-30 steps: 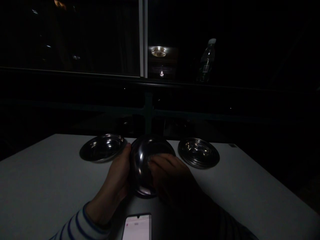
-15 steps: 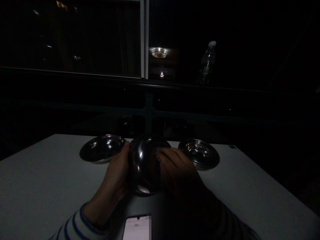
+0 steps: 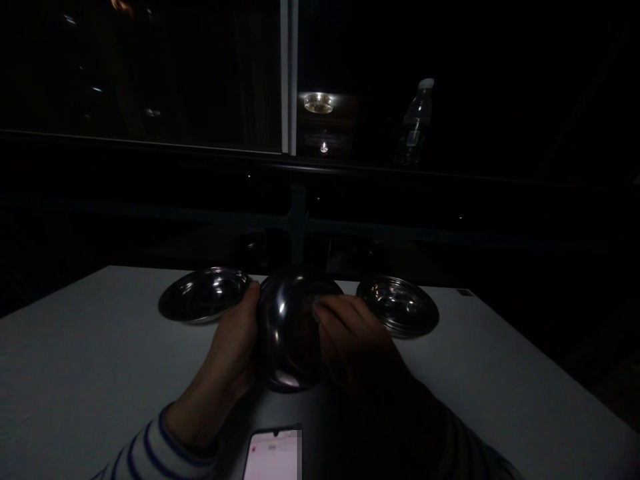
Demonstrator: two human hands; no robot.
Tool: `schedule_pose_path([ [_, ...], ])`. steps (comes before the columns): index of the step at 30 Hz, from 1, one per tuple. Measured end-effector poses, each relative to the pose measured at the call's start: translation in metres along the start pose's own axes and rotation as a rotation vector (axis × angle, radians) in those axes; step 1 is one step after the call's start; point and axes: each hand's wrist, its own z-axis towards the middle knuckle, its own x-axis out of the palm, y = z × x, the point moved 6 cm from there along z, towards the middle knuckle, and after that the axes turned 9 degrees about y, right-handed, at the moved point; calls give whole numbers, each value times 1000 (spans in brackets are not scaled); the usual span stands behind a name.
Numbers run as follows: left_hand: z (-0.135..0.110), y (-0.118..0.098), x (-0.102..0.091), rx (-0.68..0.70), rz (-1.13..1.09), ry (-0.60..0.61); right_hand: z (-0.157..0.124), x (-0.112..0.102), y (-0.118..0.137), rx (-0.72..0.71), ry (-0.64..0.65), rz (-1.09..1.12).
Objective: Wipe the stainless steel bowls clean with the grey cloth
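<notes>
A shiny metal bowl (image 3: 287, 333) is tilted up in front of me, its rounded outer side facing me. My left hand (image 3: 240, 337) grips its left edge, thumb along the rim and the other fingers hidden behind. The bent fingers of my right hand (image 3: 353, 333) are drawn together against the bowl's right side; deep shadow hides whatever may be in them. Behind my left hand lies a wide metal bowl (image 3: 200, 297). Beyond my right hand sits a stack of metal bowls (image 3: 397, 307).
A lit phone (image 3: 273, 457) lies on the white table (image 3: 100, 360) close to me, below the held bowl. Past the table's far edge, a plastic bottle (image 3: 416, 123) stands by the dark window (image 3: 150, 80). The room is very dim.
Both hands and the held bowl keep nearly the same place. The view has shifted very slightly, and the phone's screen looks a little different.
</notes>
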Motion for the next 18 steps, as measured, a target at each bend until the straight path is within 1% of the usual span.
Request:
schedule_pose_path([
  [2,0,1,2,-12,-14,29,0,0,2,-18,2,4],
  [6,0,-2,-3,4,-8,-47,0,1,-8,32,-6,-32],
  [8,-1,-3,-3,10,-10,-62,0,1,-9,44,-10,-33],
  [11,-2,-1,2,-8,-18,-2,0,1,-2,7,-7,-2],
  [13,-2,0,3,-19,-20,7,0,1,3,-10,6,10],
  [15,-2,0,2,-17,-34,-1,0,1,0,10,22,6],
  [18,0,-2,0,-22,-55,-14,-1,-5,-10,29,29,-10],
])
